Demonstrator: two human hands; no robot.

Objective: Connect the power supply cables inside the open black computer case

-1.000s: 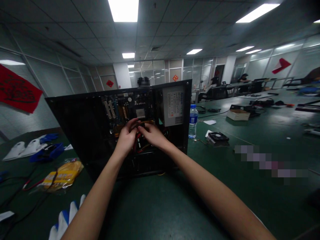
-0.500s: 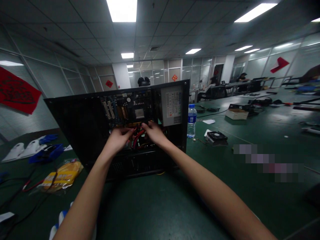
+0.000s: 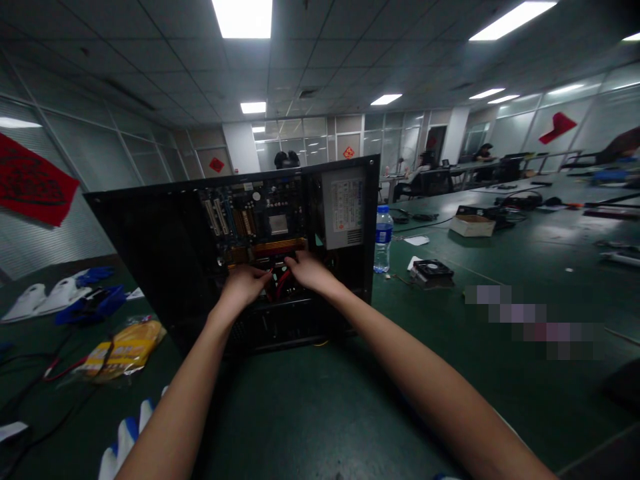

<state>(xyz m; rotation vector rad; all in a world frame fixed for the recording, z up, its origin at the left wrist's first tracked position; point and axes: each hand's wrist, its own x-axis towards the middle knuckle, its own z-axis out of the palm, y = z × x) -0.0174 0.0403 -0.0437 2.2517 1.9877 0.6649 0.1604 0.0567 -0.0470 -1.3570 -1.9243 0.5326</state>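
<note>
A black computer case (image 3: 150, 253) stands on its edge with its open side facing me. Inside it are a motherboard (image 3: 279, 225), a memory stick (image 3: 280, 247) in its slot and a silver power supply (image 3: 345, 207) at the upper right. My left hand (image 3: 243, 288) is in the lower part of the case, thumb and fingers pinched on a thin cable. Close by on the right, my right hand (image 3: 309, 270) is closed on the red cable (image 3: 283, 281) below the memory stick. Its fingertips are partly hidden, and the cable ends cannot be made out.
Right of the case stand a water bottle (image 3: 383, 240) and a cooling fan (image 3: 433, 270). A small open box (image 3: 473, 225) sits farther back. Left lie a yellow bag (image 3: 125, 350), a blue tray (image 3: 93, 307) and white-and-blue gloves (image 3: 125, 433). A person (image 3: 484, 153) sits far back.
Both hands have moved a little down, away from the memory stick, which now shows more fully. The case stands in the same place.
</note>
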